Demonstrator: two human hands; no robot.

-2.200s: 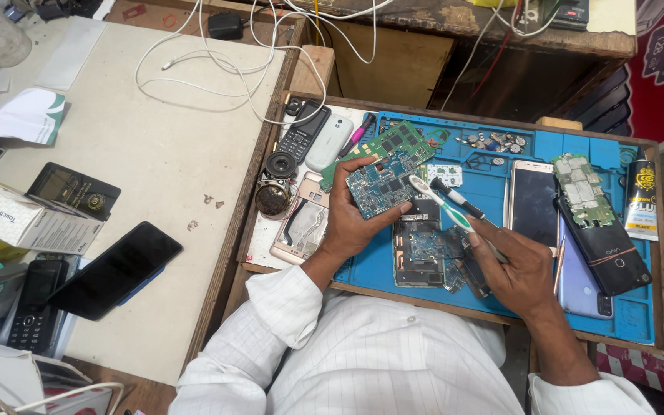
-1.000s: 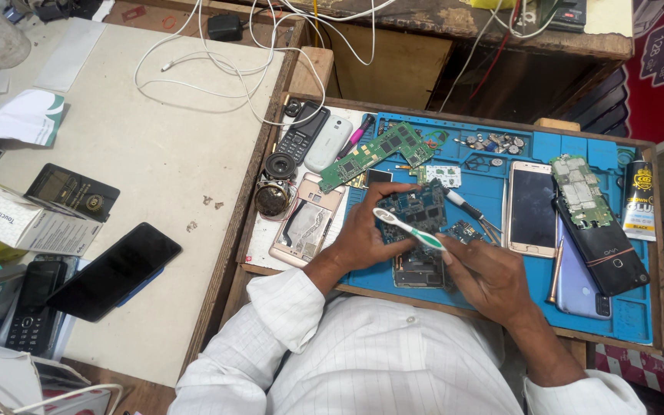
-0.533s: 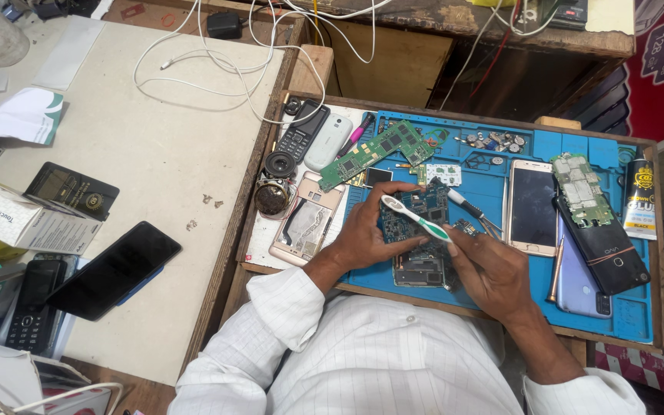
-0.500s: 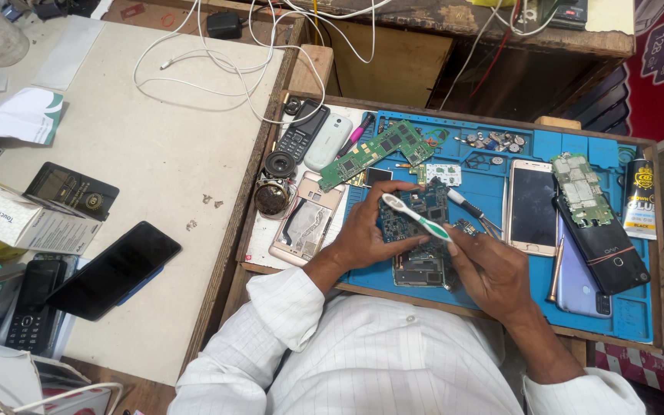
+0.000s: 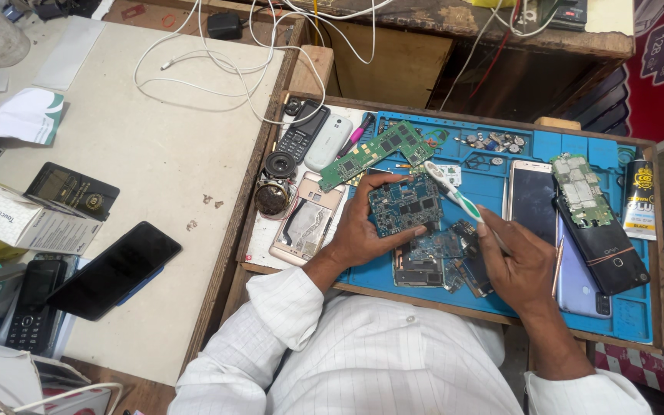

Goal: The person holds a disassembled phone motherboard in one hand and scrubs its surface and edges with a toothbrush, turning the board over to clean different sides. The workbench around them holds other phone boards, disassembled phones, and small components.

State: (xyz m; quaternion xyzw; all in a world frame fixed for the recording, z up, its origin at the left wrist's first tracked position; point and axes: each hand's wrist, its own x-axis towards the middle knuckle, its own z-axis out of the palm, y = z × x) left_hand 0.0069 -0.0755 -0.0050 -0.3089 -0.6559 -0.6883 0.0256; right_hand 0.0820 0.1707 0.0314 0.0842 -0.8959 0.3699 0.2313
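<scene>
My left hand (image 5: 364, 230) holds a blue-green phone circuit board (image 5: 403, 206) by its edges, tilted up over the blue work mat (image 5: 493, 192). My right hand (image 5: 518, 265) grips a white and green toothbrush (image 5: 451, 192), its bristle head resting at the board's upper right corner. Both hands are above several loose phone parts (image 5: 436, 261) lying on the mat. White sleeves cover both forearms.
A long green board (image 5: 374, 150) lies behind the hands. Phones (image 5: 533, 201) and a dark phone body (image 5: 605, 250) sit on the mat's right, a glue tube (image 5: 639, 192) at its edge. A phone shell (image 5: 305, 224), speakers and keypad phones lie left. A black phone (image 5: 113, 269), boxes and cables occupy the left table.
The left hand lowered the board from a raised position toward the mat. The right hand brought the toothbrush up and its head now touches the board's upper right corner.
</scene>
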